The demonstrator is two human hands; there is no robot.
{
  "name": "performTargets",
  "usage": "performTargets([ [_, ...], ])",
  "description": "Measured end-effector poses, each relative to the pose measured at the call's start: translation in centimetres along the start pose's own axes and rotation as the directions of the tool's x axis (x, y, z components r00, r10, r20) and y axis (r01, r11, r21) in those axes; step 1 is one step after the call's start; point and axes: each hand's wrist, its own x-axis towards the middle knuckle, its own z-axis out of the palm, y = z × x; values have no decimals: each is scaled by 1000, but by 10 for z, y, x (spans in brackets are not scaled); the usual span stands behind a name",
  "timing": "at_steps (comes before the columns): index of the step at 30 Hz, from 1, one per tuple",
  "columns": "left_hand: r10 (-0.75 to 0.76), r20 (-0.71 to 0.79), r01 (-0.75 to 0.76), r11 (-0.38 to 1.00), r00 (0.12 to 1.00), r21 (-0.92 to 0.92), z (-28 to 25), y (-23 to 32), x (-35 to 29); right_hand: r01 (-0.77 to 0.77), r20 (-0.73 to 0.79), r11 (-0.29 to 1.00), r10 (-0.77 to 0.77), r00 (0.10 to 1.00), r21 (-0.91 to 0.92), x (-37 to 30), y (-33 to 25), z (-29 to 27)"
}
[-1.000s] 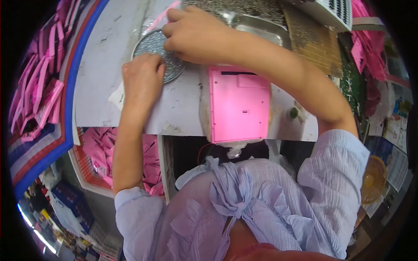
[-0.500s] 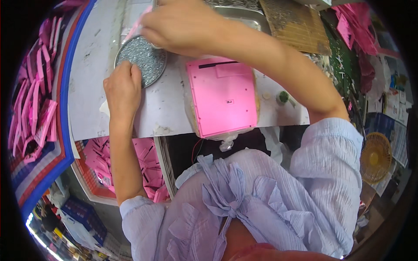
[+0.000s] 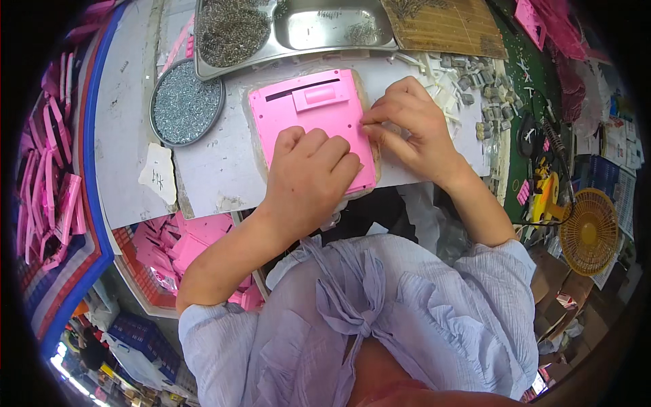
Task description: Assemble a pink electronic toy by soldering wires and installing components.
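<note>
A flat pink plastic case with small dark holes and a black slot lies on a padded, plastic-wrapped base in front of me. Near its far edge sits a raised pink rectangular piece. Over the near part of the case is my left hand, its fingers curled closed; whatever they hold is hidden. My right hand is at the case's right edge, beside a small hole, with thumb and fingertips pinched together. Anything in that pinch is too small to make out. A round dish of small silvery screws stands to the left.
At the back is a metal tray with small metal parts, beside a brown board. Several white and grey pieces lie right. Pink parts fill a crate below and a pile at far left. A yellow fan stands right.
Both hands have left the round dish and come to the pink case, the left over its near part and the right at its right edge. The view has shifted, showing more of the metal tray.
</note>
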Motion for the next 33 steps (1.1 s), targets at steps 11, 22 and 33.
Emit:
performTargets([
  [11, -68, -238, 99, 988, 969, 120, -39, -41, -21, 159, 2, 987, -159, 987, -13, 11, 9, 8],
  [22, -601, -260, 646, 749, 756, 147, -60, -157, -66, 148, 40, 988, -147, 988, -41, 13, 5, 4],
  [33, -646, -330, 629, 758, 688, -173, -53, -133, -54, 262, 121, 960, -249, 961, -97, 20, 9, -11],
])
